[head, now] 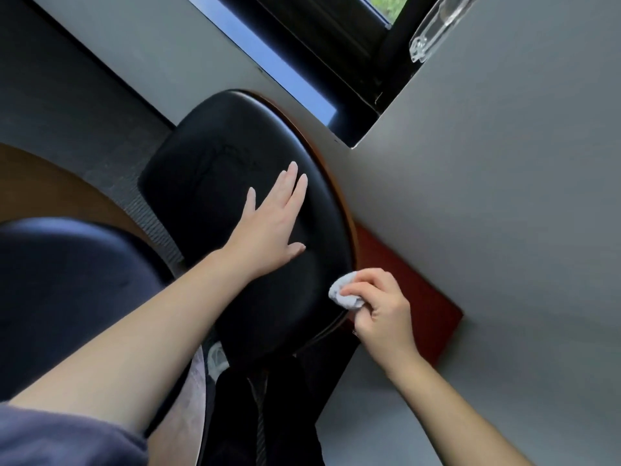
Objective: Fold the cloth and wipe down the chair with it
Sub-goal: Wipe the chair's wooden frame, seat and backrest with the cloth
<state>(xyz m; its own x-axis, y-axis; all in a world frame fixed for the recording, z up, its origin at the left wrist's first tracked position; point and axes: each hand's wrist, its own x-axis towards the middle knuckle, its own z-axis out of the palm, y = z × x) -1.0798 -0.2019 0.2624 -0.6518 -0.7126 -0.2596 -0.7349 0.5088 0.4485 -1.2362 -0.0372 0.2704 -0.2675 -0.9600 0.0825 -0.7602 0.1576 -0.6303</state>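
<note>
A black padded chair with a brown wooden rim fills the middle of the view. My left hand lies flat on its black cushion with the fingers straight and spread. A small bunched pale grey cloth is pressed against the right edge of the cushion. My right hand pinches that cloth between curled fingers and thumb.
A grey wall stands close on the right, with a red-brown panel at its foot beside the chair. A dark window frame and a clear handle are above. A second dark blue seat is at the left.
</note>
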